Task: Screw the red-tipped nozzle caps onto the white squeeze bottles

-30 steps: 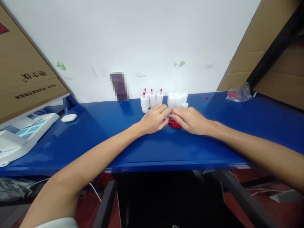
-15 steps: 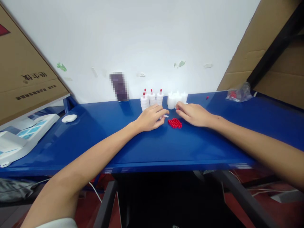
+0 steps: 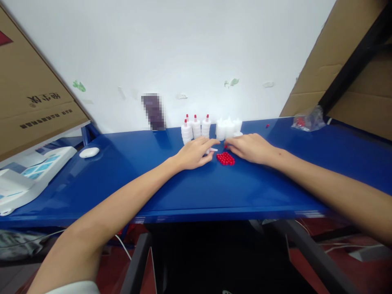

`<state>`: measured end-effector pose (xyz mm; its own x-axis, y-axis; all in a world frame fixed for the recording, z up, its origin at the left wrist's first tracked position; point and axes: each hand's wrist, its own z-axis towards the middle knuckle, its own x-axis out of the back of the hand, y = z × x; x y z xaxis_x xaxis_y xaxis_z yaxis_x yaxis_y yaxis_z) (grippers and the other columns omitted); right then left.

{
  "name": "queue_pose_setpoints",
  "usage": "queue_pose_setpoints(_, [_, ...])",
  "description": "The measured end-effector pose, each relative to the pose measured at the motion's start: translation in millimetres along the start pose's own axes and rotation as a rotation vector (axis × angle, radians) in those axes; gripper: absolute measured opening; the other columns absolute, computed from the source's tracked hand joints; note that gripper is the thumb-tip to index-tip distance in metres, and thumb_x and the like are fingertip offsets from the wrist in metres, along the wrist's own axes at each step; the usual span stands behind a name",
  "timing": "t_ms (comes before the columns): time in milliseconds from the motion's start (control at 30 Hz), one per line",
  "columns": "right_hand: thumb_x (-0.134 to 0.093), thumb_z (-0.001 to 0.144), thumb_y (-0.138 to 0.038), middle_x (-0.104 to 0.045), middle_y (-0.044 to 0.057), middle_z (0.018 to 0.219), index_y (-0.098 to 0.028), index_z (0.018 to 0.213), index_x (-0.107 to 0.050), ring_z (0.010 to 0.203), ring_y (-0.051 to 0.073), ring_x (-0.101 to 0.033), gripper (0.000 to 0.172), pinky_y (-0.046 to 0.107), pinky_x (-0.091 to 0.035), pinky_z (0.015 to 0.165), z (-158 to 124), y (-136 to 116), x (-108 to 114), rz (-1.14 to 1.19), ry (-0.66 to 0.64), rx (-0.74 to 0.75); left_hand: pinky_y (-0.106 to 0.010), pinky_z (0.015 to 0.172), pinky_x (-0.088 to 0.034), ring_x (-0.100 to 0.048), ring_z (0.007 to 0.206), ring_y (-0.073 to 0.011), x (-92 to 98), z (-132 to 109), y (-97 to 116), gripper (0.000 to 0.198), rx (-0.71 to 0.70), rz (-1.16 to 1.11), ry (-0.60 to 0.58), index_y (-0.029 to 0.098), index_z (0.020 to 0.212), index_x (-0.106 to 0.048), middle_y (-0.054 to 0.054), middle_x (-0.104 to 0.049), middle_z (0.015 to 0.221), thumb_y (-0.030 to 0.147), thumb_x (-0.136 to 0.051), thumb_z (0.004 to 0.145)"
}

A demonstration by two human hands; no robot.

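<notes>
My left hand is closed around a small white nozzle whose tip points right; my fingers hide the rest of it. Between the fingertips of my right hand a red cap is pinched, just right of the nozzle tip and apart from it. Below both hands lies a cluster of small red caps. Behind my left hand stand several white squeeze bottles with red-capped tips. Several more white bottles without red caps stand behind my right hand.
A single red cap and a clear plastic bag with red pieces lie at the back right of the blue table. On the left are a white earphone case and a white power strip. Cardboard flanks the left side.
My right hand has moved slightly left, bringing the red cap closer to the nozzle tip. My left hand has barely shifted, its index finger a little more extended.
</notes>
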<state>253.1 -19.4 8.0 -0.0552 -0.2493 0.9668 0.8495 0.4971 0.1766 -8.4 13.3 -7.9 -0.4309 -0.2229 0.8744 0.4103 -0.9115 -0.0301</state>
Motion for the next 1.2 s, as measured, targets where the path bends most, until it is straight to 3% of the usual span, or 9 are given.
queue_pose_setpoints(133, [-0.041, 0.106, -0.028, -0.080, 0.010, 0.113, -0.022, 0.120, -0.067, 0.086, 0.025, -0.074, 0.029, 0.033, -0.037, 0.057, -1, -4, 1, 0.004, -0.001, 0.029, -0.034, 0.085, -0.054, -0.065, 0.099, -0.0228, -0.4, -1, 0, 0.042, 0.040, 0.006, -0.028, 0.018, 0.143, -0.054, -0.011, -0.070, 0.112, 0.029, -0.047, 0.103])
queue_pose_setpoints(367, [-0.041, 0.107, -0.029, -0.080, 0.010, 0.111, -0.022, 0.120, -0.068, 0.087, 0.026, -0.075, 0.032, 0.033, -0.041, 0.060, 1, -8, 0, 0.054, 0.001, 0.040, -0.034, 0.085, -0.053, -0.064, 0.099, -0.0230, -1.7, 1, -1, 0.038, 0.019, 0.005, -0.032, 0.018, 0.137, -0.057, -0.011, -0.069, 0.107, 0.028, -0.047, 0.103])
queue_pose_setpoints(567, [-0.040, 0.104, -0.025, -0.080, 0.008, 0.119, -0.024, 0.136, -0.063, 0.092, 0.026, -0.076, 0.040, 0.034, -0.046, 0.063, 1, -3, -5, 0.134, 0.032, 0.109, -0.034, 0.084, -0.053, -0.064, 0.098, -0.0230, -1.9, 1, -1, 0.035, 0.006, -0.007, -0.030, 0.016, 0.133, -0.060, -0.011, -0.069, 0.106, 0.027, -0.047, 0.102])
queue_pose_setpoints(767, [-0.039, 0.104, -0.027, -0.080, 0.006, 0.110, -0.026, 0.122, -0.070, 0.090, 0.024, -0.075, 0.035, 0.034, -0.048, 0.066, 1, 1, -5, 0.209, 0.038, 0.159, -0.035, 0.085, -0.053, -0.065, 0.099, -0.0229, -1.8, 1, -1, 0.034, 0.016, -0.019, -0.031, 0.017, 0.131, -0.060, -0.011, -0.070, 0.107, 0.027, -0.047, 0.102])
queue_pose_setpoints(1200, [-0.040, 0.105, -0.029, -0.079, 0.007, 0.123, -0.027, 0.129, -0.071, 0.102, 0.026, -0.076, 0.039, 0.038, -0.054, 0.076, 2, 5, -9, 0.262, 0.040, 0.140, -0.035, 0.085, -0.054, -0.065, 0.100, -0.0231, -1.6, 1, -1, 0.034, 0.016, -0.023, -0.034, 0.017, 0.132, -0.061, -0.011, -0.070, 0.109, 0.027, -0.047, 0.102])
